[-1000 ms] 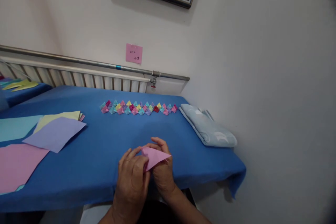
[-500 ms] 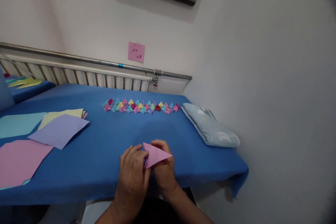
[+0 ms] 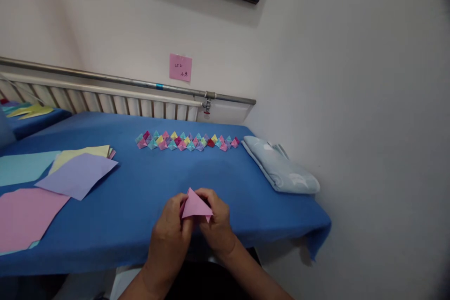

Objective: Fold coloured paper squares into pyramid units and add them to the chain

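A piece of folded pink paper [image 3: 195, 206] is held between my two hands just over the near edge of the blue-covered table [image 3: 140, 225]. My left hand [image 3: 170, 229] grips its left side, thumb underneath and fingers bent. On the right side, my right hand [image 3: 216, 220] has its fingers curled around the paper. The paper's peak points up and away from me, and a small flap hangs at its lower right. Part of the paper is hidden behind the fingers. Farther back lie several small folded paper pieces [image 3: 188, 142] of many colours, set in a long band.
Loose sheets lie at the left: a pink sheet [image 3: 28, 220], a purple sheet [image 3: 79, 176], a light blue sheet [image 3: 24, 168] and a yellow sheet [image 3: 100, 151]. A folded pale blue cloth [image 3: 281, 166] rests at the right end by the wall. A radiator [image 3: 130, 105] runs behind the table.
The pink paper has turned in my hands, its right-pointing tip now angled down and a flap showing below. Both hands have shifted slightly left.
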`<state>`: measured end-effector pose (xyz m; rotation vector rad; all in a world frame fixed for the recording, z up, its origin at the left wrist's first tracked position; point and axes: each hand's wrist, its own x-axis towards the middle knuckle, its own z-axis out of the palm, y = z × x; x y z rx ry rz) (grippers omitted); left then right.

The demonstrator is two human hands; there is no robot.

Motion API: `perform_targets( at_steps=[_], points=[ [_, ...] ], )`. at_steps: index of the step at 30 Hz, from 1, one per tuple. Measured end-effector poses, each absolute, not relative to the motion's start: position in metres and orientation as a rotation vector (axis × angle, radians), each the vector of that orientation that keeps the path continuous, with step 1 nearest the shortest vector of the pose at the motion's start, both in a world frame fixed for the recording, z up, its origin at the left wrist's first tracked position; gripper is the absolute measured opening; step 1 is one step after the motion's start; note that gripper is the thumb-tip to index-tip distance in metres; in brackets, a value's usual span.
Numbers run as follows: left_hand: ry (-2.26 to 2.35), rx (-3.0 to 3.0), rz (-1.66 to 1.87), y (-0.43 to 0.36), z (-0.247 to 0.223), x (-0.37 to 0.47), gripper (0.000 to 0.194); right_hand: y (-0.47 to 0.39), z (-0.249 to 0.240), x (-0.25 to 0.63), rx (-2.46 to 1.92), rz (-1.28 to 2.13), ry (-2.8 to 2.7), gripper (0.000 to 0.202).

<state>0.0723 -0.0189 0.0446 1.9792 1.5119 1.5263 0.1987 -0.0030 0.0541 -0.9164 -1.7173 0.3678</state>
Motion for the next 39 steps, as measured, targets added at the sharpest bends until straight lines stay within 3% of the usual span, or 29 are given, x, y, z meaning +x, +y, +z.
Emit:
perform_targets(
  at_steps=[9,16,39],
  points=[
    [1.383,1.388,1.276,-0.017,0.056,0.069,0.035,0.001,0.049,0.206,-0.863,0.274,-1.866,0.03],
    [1.229,1.187,1.2,-0.011,0.053,0.061,0.042,0.001,0.042,0.212,-0.796,0.302,-1.931,0.052],
    [0.779,0.642,0.996,-0.019,0.061,0.033,0.056,-0.007,0.029,0.208,-0.854,0.467,-1.859,0.038]
  ],
)
